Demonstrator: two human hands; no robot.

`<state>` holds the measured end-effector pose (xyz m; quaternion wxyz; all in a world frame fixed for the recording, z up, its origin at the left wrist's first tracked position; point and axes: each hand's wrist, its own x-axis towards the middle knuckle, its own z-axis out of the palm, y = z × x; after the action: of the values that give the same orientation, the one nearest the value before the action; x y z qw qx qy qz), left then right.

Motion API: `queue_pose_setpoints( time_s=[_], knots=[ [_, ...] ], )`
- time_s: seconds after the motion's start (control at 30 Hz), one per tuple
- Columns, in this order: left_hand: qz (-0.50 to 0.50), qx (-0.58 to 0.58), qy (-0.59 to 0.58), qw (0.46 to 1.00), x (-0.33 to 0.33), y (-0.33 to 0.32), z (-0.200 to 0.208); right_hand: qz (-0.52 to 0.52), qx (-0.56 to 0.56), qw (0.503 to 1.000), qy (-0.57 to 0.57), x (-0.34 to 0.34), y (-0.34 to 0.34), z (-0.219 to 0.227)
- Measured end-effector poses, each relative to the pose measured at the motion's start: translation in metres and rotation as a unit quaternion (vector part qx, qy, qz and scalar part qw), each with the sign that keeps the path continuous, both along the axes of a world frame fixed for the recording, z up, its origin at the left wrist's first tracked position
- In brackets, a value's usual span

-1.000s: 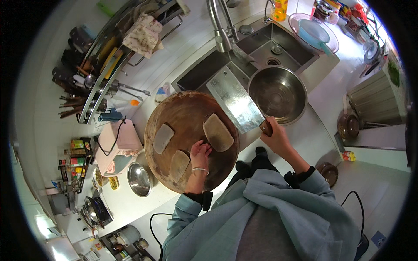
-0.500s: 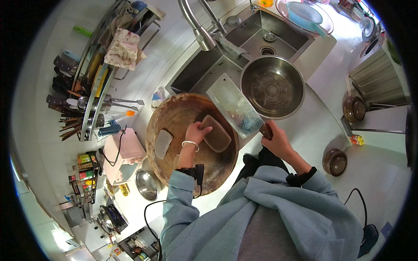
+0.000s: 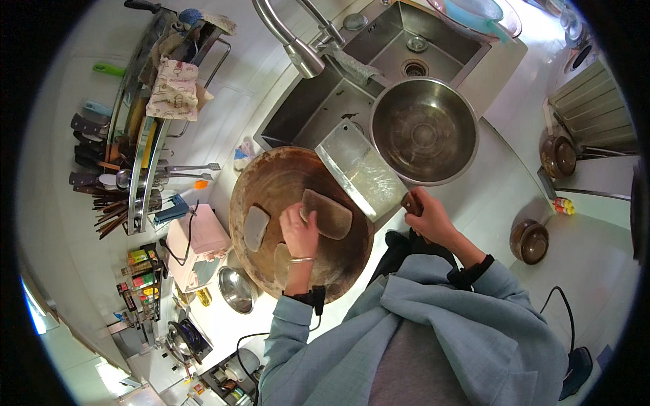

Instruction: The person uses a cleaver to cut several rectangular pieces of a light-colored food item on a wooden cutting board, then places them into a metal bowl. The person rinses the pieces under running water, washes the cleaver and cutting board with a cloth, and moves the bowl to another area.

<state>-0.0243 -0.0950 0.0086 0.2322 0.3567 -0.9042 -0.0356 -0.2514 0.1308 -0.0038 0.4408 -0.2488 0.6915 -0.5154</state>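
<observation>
In my right hand (image 3: 426, 213) is the brown handle of a cleaver (image 3: 359, 166); the fingers are closed round it. Its wide, wet-looking blade slants up and left over the rim of a round wooden chopping block (image 3: 271, 172). Over the block, my left hand (image 3: 298, 233) has its thumb apart from its bent fingers, at the left end of a brownish rounded slab (image 3: 330, 215). Whether it touches the slab I cannot tell. To the left lies a paler grey slab (image 3: 256, 229). Another pale piece (image 3: 282, 260) is partly hidden by my left hand.
A large steel bowl (image 3: 424, 132) rests at the edge of the double sink (image 3: 311, 111), right of the blade. The faucet (image 3: 305, 59) arches above. Left of the block stand a small steel bowl (image 3: 237, 289) and a pink box (image 3: 196, 237). A utensil rack (image 3: 139, 162) hangs further left.
My left hand has drawn back left off the brown slab, which has turned slightly and lies further left. The cleaver has tilted a little, its blade now reflecting brighter, still in my right hand.
</observation>
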Motion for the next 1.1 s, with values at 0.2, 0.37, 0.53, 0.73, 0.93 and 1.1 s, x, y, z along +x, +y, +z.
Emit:
queue_pose_setpoints(
  time_s=[0.2, 0.37, 0.53, 0.73, 0.93, 1.1],
  knots=[
    [-0.131, 0.095, -0.177, 0.971, -0.017, 0.051, 0.012, 0.025, 0.016, 0.999, -0.026, -0.006, 0.000, -0.004],
    [-0.068, 0.093, -0.167, 0.979, -0.020, 0.060, -0.001, 0.038, 0.005, 0.994, -0.102, -0.008, 0.000, -0.005],
    [-0.096, 0.110, -0.091, 0.985, -0.015, 0.055, -0.007, 0.056, 0.012, 0.992, -0.113, -0.008, 0.000, -0.014],
    [-0.071, 0.145, -0.029, 0.986, -0.012, 0.050, -0.012, 0.070, 0.001, 0.988, -0.140, -0.009, 0.000, -0.024],
    [-0.045, 0.178, -0.096, 0.978, -0.013, 0.054, -0.022, 0.076, 0.001, 0.990, -0.121, -0.004, 0.000, -0.039],
    [0.024, 0.148, -0.081, 0.985, -0.025, 0.049, -0.030, 0.080, -0.005, 0.990, -0.118, -0.001, 0.000, -0.046]
  ],
)
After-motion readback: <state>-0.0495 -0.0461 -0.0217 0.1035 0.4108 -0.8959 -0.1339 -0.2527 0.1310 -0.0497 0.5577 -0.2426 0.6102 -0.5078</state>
